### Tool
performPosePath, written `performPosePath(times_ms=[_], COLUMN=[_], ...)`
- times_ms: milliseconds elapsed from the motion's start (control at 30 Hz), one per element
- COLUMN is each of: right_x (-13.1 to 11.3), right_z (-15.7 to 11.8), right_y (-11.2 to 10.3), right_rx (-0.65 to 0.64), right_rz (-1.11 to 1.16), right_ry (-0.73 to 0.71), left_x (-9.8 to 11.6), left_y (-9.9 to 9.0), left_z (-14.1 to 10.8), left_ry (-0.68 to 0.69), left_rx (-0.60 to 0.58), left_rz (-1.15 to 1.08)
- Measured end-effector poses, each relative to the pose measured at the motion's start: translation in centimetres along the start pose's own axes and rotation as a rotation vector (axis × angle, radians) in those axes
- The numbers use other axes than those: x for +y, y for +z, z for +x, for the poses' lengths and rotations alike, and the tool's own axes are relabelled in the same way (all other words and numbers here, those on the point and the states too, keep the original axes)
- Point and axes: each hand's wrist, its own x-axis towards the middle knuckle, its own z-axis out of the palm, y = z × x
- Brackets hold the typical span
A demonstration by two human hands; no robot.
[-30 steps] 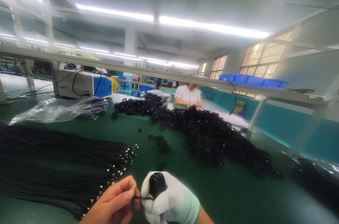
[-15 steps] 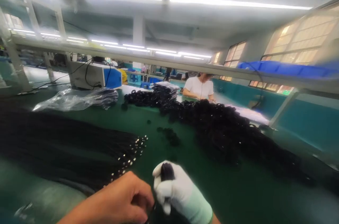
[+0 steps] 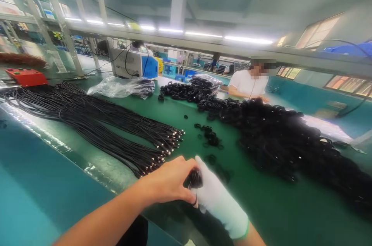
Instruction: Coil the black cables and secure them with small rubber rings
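Observation:
A small coil of black cable [image 3: 195, 179] is held between my two hands above the front of the green table. My right hand [image 3: 217, 199], in a white glove, is closed around the coil. The bare fingers of my left hand [image 3: 171, 178] curl against its near side, thumb and forefinger bent round it. A thin dark loop [image 3: 195, 202] shows at the left thumb tip; its kind is hard to make out. Long black cables [image 3: 116, 122] with metal-tipped plugs lie in bundles to the left of my hands. Some small black rings [image 3: 211, 136] lie loose beyond my hands.
A big heap of coiled black cables [image 3: 273, 141] covers the right side of the green table [image 3: 270, 207]. Clear plastic bags [image 3: 116, 87], a blue-and-white machine [image 3: 136, 64] and a red box [image 3: 26, 76] stand farther back. Across the table sits a person [image 3: 248, 83] in white.
My view has swung left and down. My left hand has come up from below the gloved hand to the coil, and the fingers now meet it. The right hand still grips the coil.

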Motion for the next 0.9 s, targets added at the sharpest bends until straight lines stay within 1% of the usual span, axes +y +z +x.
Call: performPosePath(times_ms=[100,167,233,267,300,333,367,400,467,500,533,600,667,733,800,833,900], right_x=[-0.8,-1.9,-3.0,-3.4,-3.8,-4.0,-4.0,-4.0,-3.5,-3.2,-2.8,-2.1,-1.7,-1.6,-1.7,-1.7,-1.7], right_z=[-0.4,-0.7,-0.9,-1.0,-1.1,-1.2,-1.4,-1.5,-1.7,-1.7,-1.6,-1.4,-1.2,-1.0,-0.9,-0.9,-0.9], right_y=[0.8,1.2,1.3,1.2,1.0,0.7,0.4,0.0,-0.6,-0.8,-0.9,-0.7,-0.3,0.0,0.2,0.2,0.1], right_rx=[0.085,0.106,0.153,0.199,0.242,0.249,0.197,0.090,-0.186,-0.291,-0.350,-0.389,-0.399,-0.369,-0.332,-0.322,-0.317], right_rz=[-0.203,-0.305,-0.381,-0.406,-0.409,-0.376,-0.304,-0.195,0.075,0.194,0.290,0.420,0.502,0.561,0.582,0.580,0.567], right_ry=[-0.082,-0.080,-0.076,-0.091,-0.114,-0.129,-0.125,-0.103,-0.057,-0.048,-0.060,-0.129,-0.179,-0.204,-0.200,-0.193,-0.171], left_x=[0.4,0.2,-0.3,-0.6,-0.9,-1.2,-1.4,-1.6,-1.8,-1.7,-1.6,-1.2,-0.7,-0.3,0.0,0.2,0.7], left_y=[-0.3,-1.1,-2.0,-2.4,-2.6,-2.5,-2.3,-2.0,-1.2,-0.8,-0.6,-0.4,-0.3,-0.3,-0.3,-0.2,-0.2], left_z=[0.7,1.4,2.0,2.2,2.4,2.4,2.4,2.2,1.7,1.5,1.2,0.7,0.4,0.3,0.2,0.2,0.2], left_ry=[-0.045,-0.041,-0.028,-0.027,-0.038,-0.056,-0.075,-0.093,-0.130,-0.151,-0.173,-0.203,-0.187,-0.138,-0.074,-0.038,0.051], left_rx=[-0.031,-0.115,-0.242,-0.297,-0.325,-0.326,-0.311,-0.296,-0.285,-0.283,-0.262,-0.160,-0.023,0.095,0.197,0.240,0.324], left_rz=[0.151,0.175,0.113,0.055,-0.008,-0.057,-0.087,-0.102,-0.150,-0.225,-0.342,-0.646,-0.907,-1.056,-1.060,-0.995,-0.739])
